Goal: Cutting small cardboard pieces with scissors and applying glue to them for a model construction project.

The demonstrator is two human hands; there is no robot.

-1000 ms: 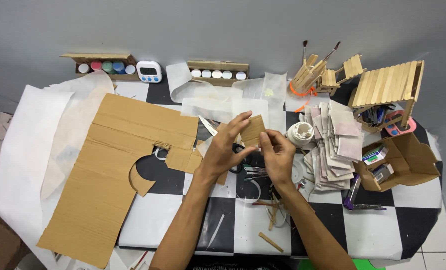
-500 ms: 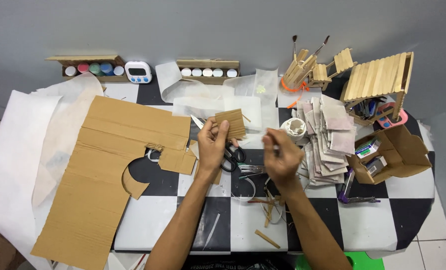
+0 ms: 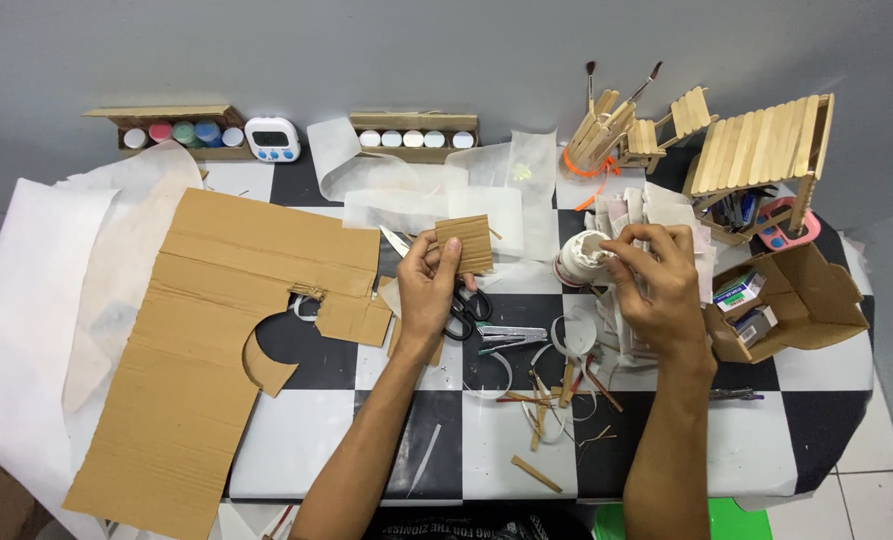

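Left of the glue bottle [image 3: 578,258] lie scissors [image 3: 463,312]; further left, the cardboard sheet [image 3: 206,330]; right, the open box [image 3: 796,300].

Your two hands work over the checkered table: your left hand [image 3: 428,285] pinches one small cardboard rectangle [image 3: 465,243], your right hand [image 3: 654,275] grips one white glue bottle [image 3: 578,260]. One large cut cardboard sheet [image 3: 206,340] lies to your left. Along the wall stand two paint trays: the left tray [image 3: 171,128] shows four pots, the right tray [image 3: 413,134] five white ones. Between them sits one white digital timer [image 3: 272,139]. You have one pair of scissors [image 3: 463,305], one stapler [image 3: 511,337], one open cardboard box [image 3: 791,300], and two brushes [image 3: 616,85] rising from one stick holder.
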